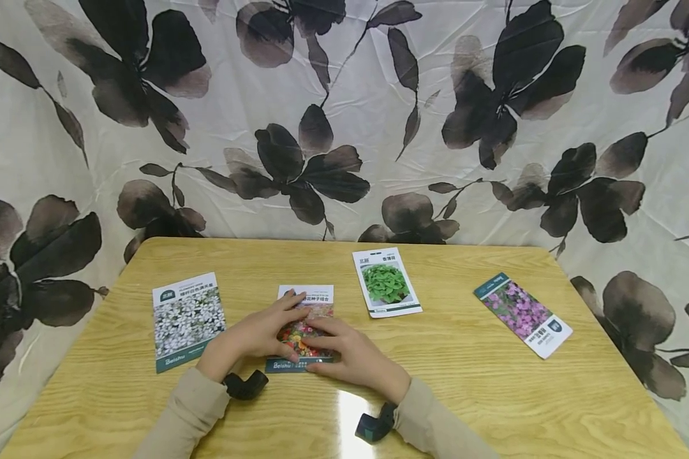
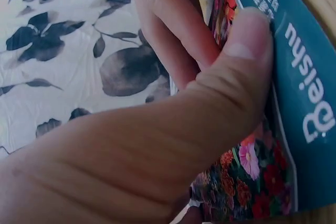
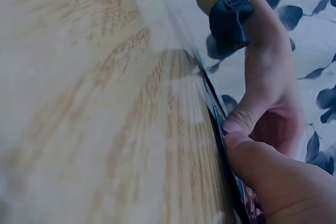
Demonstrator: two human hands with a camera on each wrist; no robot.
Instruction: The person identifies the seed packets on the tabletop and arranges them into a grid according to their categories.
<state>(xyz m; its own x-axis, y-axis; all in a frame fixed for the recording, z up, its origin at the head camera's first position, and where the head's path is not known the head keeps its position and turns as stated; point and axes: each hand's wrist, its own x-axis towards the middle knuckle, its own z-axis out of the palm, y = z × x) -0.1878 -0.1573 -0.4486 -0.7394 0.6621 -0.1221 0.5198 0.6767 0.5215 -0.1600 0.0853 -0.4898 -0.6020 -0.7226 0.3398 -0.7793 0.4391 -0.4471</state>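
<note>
A seed packet with mixed colourful flowers (image 1: 296, 335) lies flat on the table under both hands. My left hand (image 1: 261, 331) rests on its left side, fingers spread. In the left wrist view, the left thumb (image 2: 247, 51) presses on the printed face beside the teal "Beishu" strip (image 2: 310, 82). My right hand (image 1: 356, 358) touches the same packet from the right, fingers extended over its face. The right wrist view shows the right thumb (image 3: 252, 156) at the packet's near edge, close to the left thumb. Parts of the packet are hidden beneath the fingers.
On the wooden table (image 1: 448, 382), a white-flower packet (image 1: 188, 322) lies left of the hands. A green-leaf packet (image 1: 387, 282) sits behind and to the right, and a purple-flower packet (image 1: 522, 314) lies slanted farther right. Behind the table hangs a flower-print cloth (image 1: 379, 146).
</note>
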